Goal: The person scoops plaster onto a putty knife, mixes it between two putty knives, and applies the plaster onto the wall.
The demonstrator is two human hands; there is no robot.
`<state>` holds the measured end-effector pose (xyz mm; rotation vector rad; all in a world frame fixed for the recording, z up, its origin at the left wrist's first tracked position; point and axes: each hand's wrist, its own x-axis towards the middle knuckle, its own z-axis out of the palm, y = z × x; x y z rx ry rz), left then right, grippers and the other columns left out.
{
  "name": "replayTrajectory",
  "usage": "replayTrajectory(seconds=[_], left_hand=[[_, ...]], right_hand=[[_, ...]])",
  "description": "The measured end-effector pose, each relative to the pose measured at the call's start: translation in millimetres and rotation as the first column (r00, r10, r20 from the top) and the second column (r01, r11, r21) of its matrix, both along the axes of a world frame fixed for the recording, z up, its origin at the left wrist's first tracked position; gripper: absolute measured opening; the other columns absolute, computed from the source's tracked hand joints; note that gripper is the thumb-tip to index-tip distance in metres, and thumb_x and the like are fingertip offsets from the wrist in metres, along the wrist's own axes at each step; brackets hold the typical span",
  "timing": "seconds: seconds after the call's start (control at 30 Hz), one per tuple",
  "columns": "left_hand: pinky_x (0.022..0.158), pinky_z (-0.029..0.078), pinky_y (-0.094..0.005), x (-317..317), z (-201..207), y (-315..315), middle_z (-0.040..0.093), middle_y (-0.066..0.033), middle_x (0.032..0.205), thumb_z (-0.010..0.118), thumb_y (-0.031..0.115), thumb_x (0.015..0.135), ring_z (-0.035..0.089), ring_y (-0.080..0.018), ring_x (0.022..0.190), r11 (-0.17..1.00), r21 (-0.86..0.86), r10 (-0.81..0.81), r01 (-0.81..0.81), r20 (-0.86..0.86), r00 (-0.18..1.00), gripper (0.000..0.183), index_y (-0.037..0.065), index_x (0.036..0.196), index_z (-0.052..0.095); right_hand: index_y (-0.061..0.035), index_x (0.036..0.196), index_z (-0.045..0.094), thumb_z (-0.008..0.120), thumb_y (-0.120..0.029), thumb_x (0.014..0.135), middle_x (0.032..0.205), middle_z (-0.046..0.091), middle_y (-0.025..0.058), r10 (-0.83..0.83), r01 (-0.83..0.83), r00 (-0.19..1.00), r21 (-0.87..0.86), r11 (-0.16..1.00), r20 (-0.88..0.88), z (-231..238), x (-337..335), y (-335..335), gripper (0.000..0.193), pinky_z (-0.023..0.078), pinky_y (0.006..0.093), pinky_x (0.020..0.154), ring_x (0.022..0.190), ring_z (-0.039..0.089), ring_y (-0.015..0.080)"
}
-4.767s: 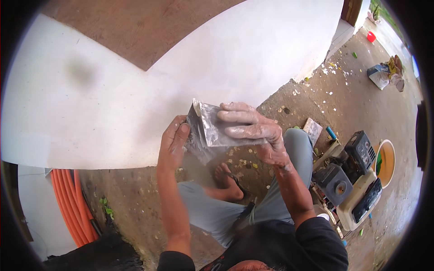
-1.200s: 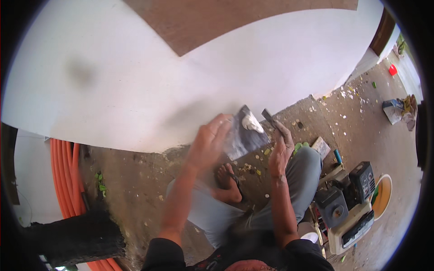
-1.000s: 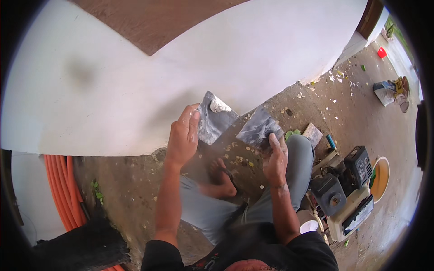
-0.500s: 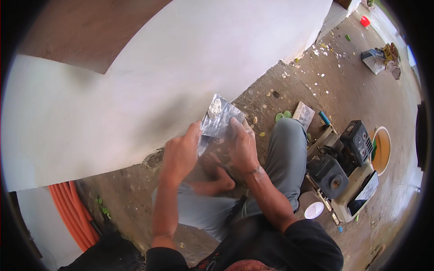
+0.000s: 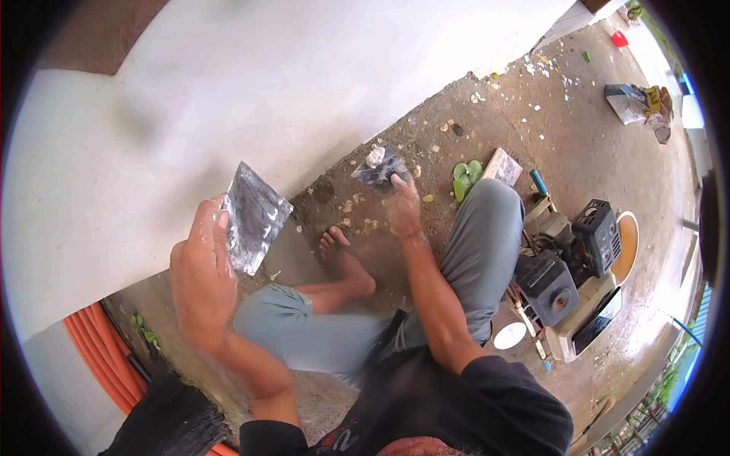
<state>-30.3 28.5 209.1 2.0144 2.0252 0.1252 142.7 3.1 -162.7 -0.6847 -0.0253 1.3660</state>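
My left hand (image 5: 204, 277) grips the edge of a thin, flat metal putty scraper (image 5: 257, 219), its face smeared with white streaks. It is held up close to the white wall (image 5: 228, 99). Farther right, my right hand (image 5: 403, 209) pinches a second flat metal scraper (image 5: 372, 177), the thumb lying on its face. A lump of white putty (image 5: 375, 156) sits near that scraper's far corner. The two scrapers are apart, and the right one is above the ground by the wall's foot.
To my right stands a machine with a black housing (image 5: 546, 289), beside an orange-tan bucket (image 5: 626, 251) and a white-topped tub (image 5: 508, 331). Orange pipes (image 5: 95, 353) lie at lower left. A crumpled bag (image 5: 635, 105) rests far right. White flakes dot the ground.
My hands have moved apart: the left, with its scraper, went left toward the wall, while the right moved slightly up and away with the putty-laden one. The view has shifted a little.
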Motion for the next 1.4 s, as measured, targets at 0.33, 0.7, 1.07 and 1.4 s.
replayTrajectory(seconds=[0.33, 0.7, 1.07, 1.4], left_hand=[[0.061, 0.044, -0.0448, -3.1, -9.5, 4.9, 0.055, -0.0258, 0.076, 0.044, 0.011, 0.099, 0.054, -0.0468, 0.072, 0.999, -0.035, 0.009, -0.009, 0.001, 1.000, 0.018, 0.004, 0.109, 0.058], [0.053, 0.036, -0.0291, -13.2, -15.5, 6.0, 0.042, -0.0116, 0.064, 0.039, 0.014, 0.102, 0.036, -0.0151, 0.056, 0.995, 0.040, -0.092, 0.091, 0.040, 0.995, 0.025, 0.000, 0.111, 0.057], [0.052, 0.034, -0.0284, -15.7, -7.0, 3.1, 0.044, -0.0111, 0.064, 0.040, 0.013, 0.102, 0.036, -0.0134, 0.055, 0.998, 0.011, -0.061, 0.061, 0.048, 0.997, 0.024, -0.003, 0.109, 0.057], [0.065, 0.048, -0.0421, 1.1, -3.9, 5.8, 0.061, -0.0257, 0.083, 0.047, 0.005, 0.095, 0.058, -0.0467, 0.077, 0.997, -0.056, -0.050, 0.054, 0.065, 0.997, 0.018, 0.002, 0.109, 0.059]], right_hand=[[-0.0006, 0.117, 0.055, 0.056, -0.006, 0.086, 0.109, 0.061, 0.0062, -0.083, 0.126, 0.987, -0.338, 0.933, 0.138, -135.9, -37.0, 46.3, 0.031, 0.042, 0.0326, 0.092, 0.097, 0.057, 0.0197], [-0.0050, 0.110, 0.060, 0.057, -0.004, 0.088, 0.099, 0.065, 0.0058, -0.061, 0.151, 0.978, -0.480, 0.864, 0.199, -148.7, -36.8, 64.2, 0.022, 0.048, 0.0335, 0.081, 0.087, 0.061, 0.0194], [-0.0022, 0.115, 0.059, 0.058, -0.004, 0.088, 0.098, 0.064, 0.0050, -0.067, 0.165, 0.975, -0.486, 0.858, 0.212, -141.2, -56.9, 76.0, 0.027, 0.046, 0.0320, 0.077, 0.085, 0.059, 0.0165], [-0.0017, 0.100, 0.063, 0.054, -0.004, 0.085, 0.079, 0.060, 0.0053, 0.111, 0.246, 0.842, -0.560, 0.791, 0.528, -85.7, -59.6, 132.2, 0.018, 0.043, 0.0320, 0.062, 0.070, 0.053, 0.0152]])
